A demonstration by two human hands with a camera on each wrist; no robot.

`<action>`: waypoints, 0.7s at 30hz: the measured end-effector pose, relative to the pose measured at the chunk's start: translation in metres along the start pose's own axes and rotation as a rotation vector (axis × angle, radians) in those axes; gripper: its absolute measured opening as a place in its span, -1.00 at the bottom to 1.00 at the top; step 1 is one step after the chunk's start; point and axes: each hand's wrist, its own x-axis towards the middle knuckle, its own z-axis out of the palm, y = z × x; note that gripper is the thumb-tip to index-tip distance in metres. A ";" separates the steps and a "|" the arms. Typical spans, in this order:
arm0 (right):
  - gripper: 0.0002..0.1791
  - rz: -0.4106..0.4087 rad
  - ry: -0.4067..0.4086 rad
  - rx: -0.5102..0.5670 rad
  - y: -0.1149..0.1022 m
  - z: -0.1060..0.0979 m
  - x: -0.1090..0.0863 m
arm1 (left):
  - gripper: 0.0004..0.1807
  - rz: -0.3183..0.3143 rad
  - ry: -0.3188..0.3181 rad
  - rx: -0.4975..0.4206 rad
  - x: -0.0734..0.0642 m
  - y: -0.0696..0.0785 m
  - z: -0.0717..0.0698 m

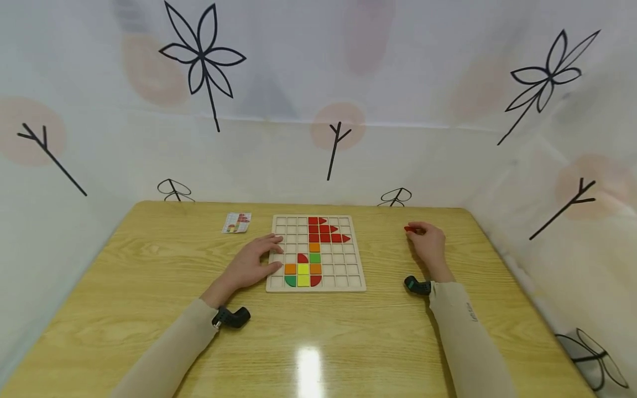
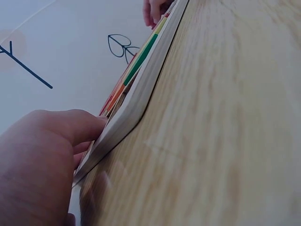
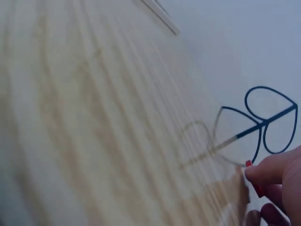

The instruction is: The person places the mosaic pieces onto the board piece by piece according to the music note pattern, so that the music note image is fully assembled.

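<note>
A wooden grid board (image 1: 339,271) lies flat on the table, with red, orange, yellow and green tiles in some of its cells. My left hand (image 1: 252,260) rests at the board's left edge, fingers spread and relaxed over the rim. In the left wrist view the thumb (image 2: 82,125) touches that rim from close by. Well to the right of the board, my right hand (image 1: 428,243) pinches a small red tile (image 3: 255,179) between thumb and fingers. The tile's full shape is hidden by the fingers.
A small printed card (image 1: 236,223) with a coloured pattern lies on the wooden table (image 1: 249,359), left of the board. White cloth (image 1: 278,160) with plant drawings hangs behind the table and along its sides. Each wrist wears a black camera band (image 1: 417,286).
</note>
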 end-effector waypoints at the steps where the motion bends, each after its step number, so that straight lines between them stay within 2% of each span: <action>1: -0.69 -0.006 -0.010 -0.011 -0.001 -0.001 -0.001 | -0.71 0.005 0.001 0.000 0.000 0.001 0.000; 7: -0.64 -0.071 -0.120 -0.054 -0.014 -0.001 -0.002 | -0.71 0.011 0.015 -0.010 0.001 0.003 -0.002; 10: -0.62 -0.100 -0.169 -0.038 -0.023 0.002 -0.005 | -0.71 0.012 0.014 -0.013 0.000 0.004 -0.002; 14: -0.63 -0.142 -0.216 -0.012 -0.037 0.011 -0.009 | -0.72 0.011 0.011 -0.014 0.000 0.004 -0.003; 21: -0.70 -0.268 -0.265 -0.015 -0.068 0.032 -0.020 | -0.72 0.000 0.008 -0.005 0.000 0.003 -0.002</action>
